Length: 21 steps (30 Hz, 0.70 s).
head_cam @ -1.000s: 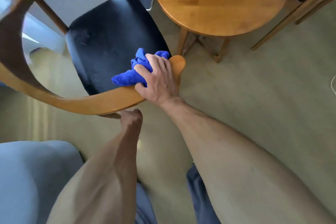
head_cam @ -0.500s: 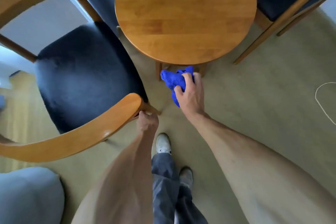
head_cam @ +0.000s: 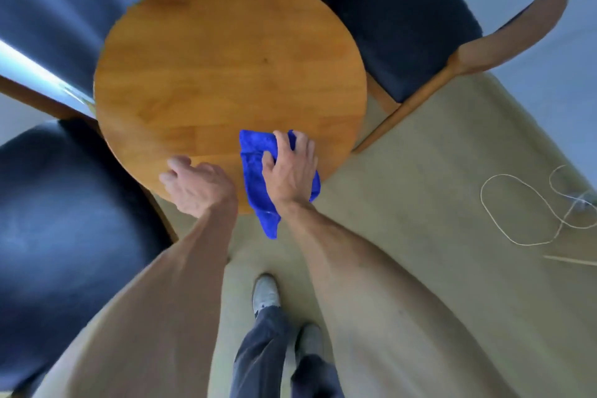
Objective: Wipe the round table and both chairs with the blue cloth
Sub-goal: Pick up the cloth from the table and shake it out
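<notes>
— Where is our bright blue fluffy cloth [head_cam: 255, 168]?

— It lies on the near edge of the round brown wooden tabletop [head_cam: 226, 64]. Our right hand [head_cam: 292, 171] sits on top of it, fingers curled round it in a firm grip. One end hangs down off the edge toward our feet.

— Which way does the cloth run?

— Its long side points from us out to the middle of the tabletop. Nearly all the bare wood lies ahead of the grip and off to the left, so we think the wipe should push away from us.

— And our left hand [head_cam: 193, 186]?

— It rests on the tabletop edge just beside the cloth, fingers loose, holding nothing. The right hand is the one for the wiping.

— What about the chairs?

— The dark padded chair with the wooden frame on the right [head_cam: 397, 22] is near the tabletop. The dark padded chair on the left [head_cam: 64, 203] is close too, but blurry and cut off at the picture's edge. We cannot see the tabletop legs. The left fingertips are blurry too.
</notes>
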{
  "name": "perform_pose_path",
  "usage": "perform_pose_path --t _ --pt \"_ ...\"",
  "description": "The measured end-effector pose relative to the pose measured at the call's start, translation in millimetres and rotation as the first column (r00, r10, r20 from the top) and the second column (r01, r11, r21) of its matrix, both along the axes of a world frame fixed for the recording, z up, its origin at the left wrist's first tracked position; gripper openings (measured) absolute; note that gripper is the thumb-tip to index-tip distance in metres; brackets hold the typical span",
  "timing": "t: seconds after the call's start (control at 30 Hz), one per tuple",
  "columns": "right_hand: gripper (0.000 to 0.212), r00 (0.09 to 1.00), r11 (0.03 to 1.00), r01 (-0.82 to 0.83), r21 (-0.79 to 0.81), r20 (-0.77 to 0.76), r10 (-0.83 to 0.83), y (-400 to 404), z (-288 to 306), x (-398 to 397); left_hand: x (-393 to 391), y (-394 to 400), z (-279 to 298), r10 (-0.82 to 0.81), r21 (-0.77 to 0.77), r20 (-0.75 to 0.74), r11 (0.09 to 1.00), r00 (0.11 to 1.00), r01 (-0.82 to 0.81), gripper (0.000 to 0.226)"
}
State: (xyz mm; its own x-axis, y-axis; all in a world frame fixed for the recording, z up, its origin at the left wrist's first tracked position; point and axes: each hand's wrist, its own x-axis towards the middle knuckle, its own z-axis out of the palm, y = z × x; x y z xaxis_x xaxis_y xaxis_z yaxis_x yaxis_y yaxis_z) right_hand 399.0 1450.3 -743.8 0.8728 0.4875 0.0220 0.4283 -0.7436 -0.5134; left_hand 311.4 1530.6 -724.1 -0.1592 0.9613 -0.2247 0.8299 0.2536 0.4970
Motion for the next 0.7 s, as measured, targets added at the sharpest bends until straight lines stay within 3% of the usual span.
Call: perform_pose_path --t 0.2,0.4,0.6,0.67,0.7 --pt "0.036 0.997 0.997 0.072 0.008 0.016 -0.072 -10.4 24.6 114.0 82.7 10.9 0.7 -0.258 -0.076 -0.127 0.965 0.958 0.250 0.042" --pt "0.036 0.994 0.995 0.100 -0.004 0.047 -0.100 -41.0 53.0 256.3 208.0 -36.5 11.6 -0.424 -0.202 -0.099 0.894 0.900 0.399 0.051" --pt "0.037 0.999 0.999 0.035 -0.013 -0.028 -0.035 -68.8 83.1 378.4 350.5 -64.6 44.4 -0.281 -0.263 0.136 0.914 0.950 0.308 0.047" --pt "0.035 0.985 0.998 0.054 0.015 -0.163 -0.051 -77.9 90.2 409.0 394.9 -67.4 49.8 -0.095 -0.432 0.291 0.875 0.952 0.219 0.040" --pt "0.031 0.964 0.996 0.084 0.043 -0.255 -0.070 -79.5 94.3 419.4 411.3 -68.7 55.1 0.049 -0.561 0.362 0.809 0.931 0.175 0.036"
